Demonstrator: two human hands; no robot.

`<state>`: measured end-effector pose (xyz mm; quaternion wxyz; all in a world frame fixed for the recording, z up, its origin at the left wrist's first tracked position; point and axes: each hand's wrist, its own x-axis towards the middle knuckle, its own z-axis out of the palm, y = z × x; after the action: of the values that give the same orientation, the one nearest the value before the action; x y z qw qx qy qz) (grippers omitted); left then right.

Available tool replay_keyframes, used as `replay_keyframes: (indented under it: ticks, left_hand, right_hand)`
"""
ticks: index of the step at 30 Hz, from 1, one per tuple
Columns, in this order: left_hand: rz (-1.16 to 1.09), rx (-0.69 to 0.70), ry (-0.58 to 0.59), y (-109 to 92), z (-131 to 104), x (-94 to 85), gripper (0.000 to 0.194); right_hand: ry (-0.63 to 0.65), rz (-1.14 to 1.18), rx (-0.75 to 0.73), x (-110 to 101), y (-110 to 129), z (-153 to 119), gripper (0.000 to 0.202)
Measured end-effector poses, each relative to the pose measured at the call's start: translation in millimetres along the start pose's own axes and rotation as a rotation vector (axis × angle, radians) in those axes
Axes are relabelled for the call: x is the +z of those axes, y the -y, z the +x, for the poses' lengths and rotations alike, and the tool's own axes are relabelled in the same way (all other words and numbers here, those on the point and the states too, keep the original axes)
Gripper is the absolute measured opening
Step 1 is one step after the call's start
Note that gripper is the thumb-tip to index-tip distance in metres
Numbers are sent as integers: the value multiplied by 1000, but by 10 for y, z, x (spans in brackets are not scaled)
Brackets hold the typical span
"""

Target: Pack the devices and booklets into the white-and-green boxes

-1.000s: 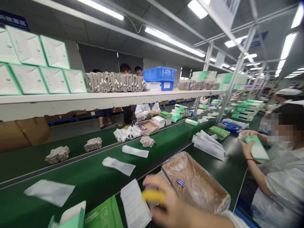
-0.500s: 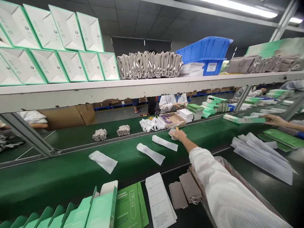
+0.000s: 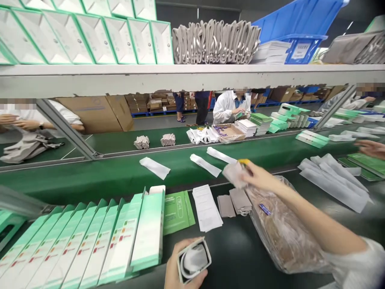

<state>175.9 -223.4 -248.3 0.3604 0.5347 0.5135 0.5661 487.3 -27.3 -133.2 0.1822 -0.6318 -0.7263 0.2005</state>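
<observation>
My left hand grips a small open box at the bottom centre, its open end facing me. Inside the box sits a rounded whitish device. Motion blurs my right hand, which is closed on a pale, partly see-through packet near the belt's front edge. Something yellow shows at a fingertip of that hand. Below my right forearm stands a carton lined with clear plastic, with a small purple battery on it. Grey folded pouches and white printed leaflets lie beside it.
A row of green-and-white boxes stands at left, next to green booklets. White sleeves lie on the green belt. A shelf crosses overhead. Another person's hand is at right; co-workers sit across.
My right hand has drawn back from the grey bundle on the belt toward me, now holding the pale packet. My left hand has come into view with the open box. The view has tilted down.
</observation>
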Motion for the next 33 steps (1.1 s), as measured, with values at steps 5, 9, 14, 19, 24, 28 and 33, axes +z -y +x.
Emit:
replay_keyframes:
  ticks: [5,9,14,19,24,28,33]
  left_hand:
    - [17,24,66,91,-6,-56,50]
    - [4,33,102,115,-16,-68,52]
    - [-27,66,124,93,-20,-61,53]
    - [-32,46,145,85,-19,-65,54]
    - [-43,49,164,70,-34,-66,54]
    - [-35,39,155,68,-43,-66,55]
    - [-66,56,180,66,-34,-25,55]
  right_hand:
    - [82,-247,-74,952,141,-1401,54]
    - [23,-332,-56,1519,40,-1800,45]
    - [-134,-229,-93,1184,-271,-1693,56]
    - [-189,-530,266,737,-817,-1258,42]
    - [-56,-490,197,889,-1109,-968,20]
    - [-62,-433,142,831,-1060,-929,17]
    - [-239,-148,-152,617,-156,-1234,33]
